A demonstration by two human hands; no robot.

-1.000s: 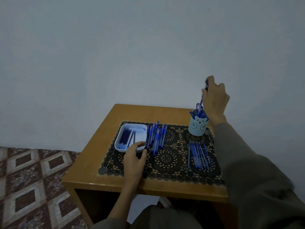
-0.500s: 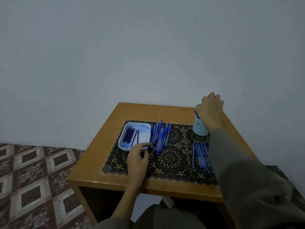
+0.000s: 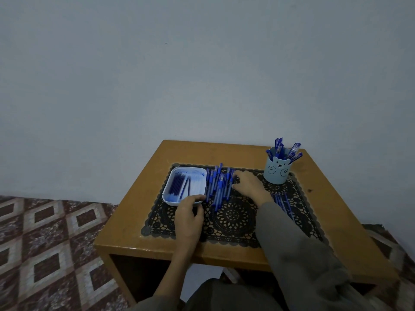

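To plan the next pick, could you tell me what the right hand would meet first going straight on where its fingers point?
The right hand would first meet the pile of blue pens at its fingertips, perhaps touching already; the white tray lies beyond.

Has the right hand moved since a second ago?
Yes. The right hand left the cup and went left, onto the pens beside the tray.

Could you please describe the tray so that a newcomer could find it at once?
On the wooden table lies a dark lace mat; the tray sits at its far left corner. It is the only shallow white dish there, holding thin blue refills, beside the loose pens.
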